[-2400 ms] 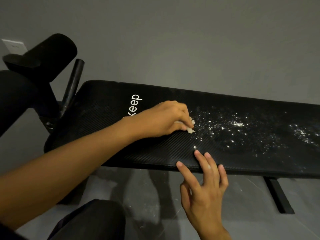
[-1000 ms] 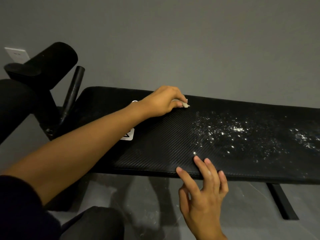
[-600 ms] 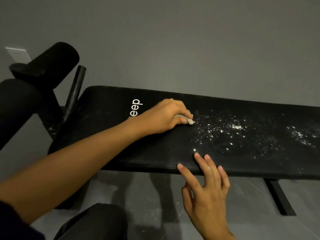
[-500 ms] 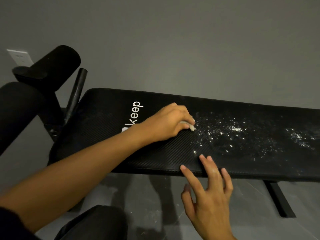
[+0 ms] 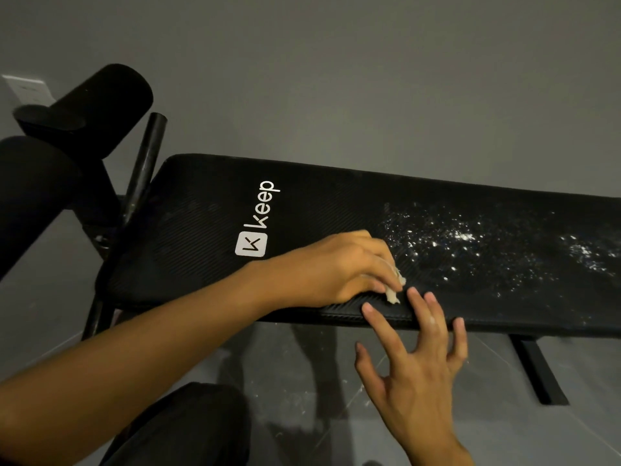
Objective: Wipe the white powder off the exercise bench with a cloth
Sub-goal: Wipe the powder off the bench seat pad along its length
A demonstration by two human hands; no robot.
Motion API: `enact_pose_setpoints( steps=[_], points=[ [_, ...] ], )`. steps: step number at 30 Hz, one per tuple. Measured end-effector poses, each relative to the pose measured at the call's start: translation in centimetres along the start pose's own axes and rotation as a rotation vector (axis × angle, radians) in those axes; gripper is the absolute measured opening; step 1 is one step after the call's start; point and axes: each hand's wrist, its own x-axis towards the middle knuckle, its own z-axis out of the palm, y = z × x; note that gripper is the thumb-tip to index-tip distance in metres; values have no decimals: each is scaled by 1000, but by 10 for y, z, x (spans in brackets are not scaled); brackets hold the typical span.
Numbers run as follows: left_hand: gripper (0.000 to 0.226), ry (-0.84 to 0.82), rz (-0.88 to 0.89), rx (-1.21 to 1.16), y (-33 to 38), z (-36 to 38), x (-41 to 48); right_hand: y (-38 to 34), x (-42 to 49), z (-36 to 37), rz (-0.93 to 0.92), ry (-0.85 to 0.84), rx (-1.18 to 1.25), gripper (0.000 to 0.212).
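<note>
The left hand has its fingers curled round a small crumpled cloth, pressing it to the exercise bench near the front edge. The white powder lies just right of the cloth, strewn along the bench's length. The right hand sets spread fingers on that edge, just beside the cloth. The next sweep, I'd say, goes rightward.

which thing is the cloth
Find the black exercise bench. Near its front edge the left hand presses down; the cloth is the small crumpled off-white wad poking out from under it, one solid lump, unlike the scattered white powder to its right.
</note>
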Motion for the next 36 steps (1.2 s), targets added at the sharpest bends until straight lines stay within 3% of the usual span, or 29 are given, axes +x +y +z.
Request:
enact_pose_setpoints(
  steps=[6,11,16,21,25,32,36],
  points=[
    [21,107,-116,143,-17,-11,4,-1,1,1,14,1,15,59],
    [20,54,72,70,8,5,-10,0,2,4,7,19,40,60],
    [19,161,-105,113,-7,-3,2,0,1,4,22,16,49,62],
    [23,27,86,54,16,6,-14,2,2,6,-7,40,33,58],
    [21,136,-60,124,-3,-2,-12,0,2,7,2,49,32,57],
    [24,-15,28,58,15,1,-20,3,2,6,3,41,54,57],
    [22,145,-136,128,-4,-2,-7,3,1,3,9,25,53,58]
  ],
)
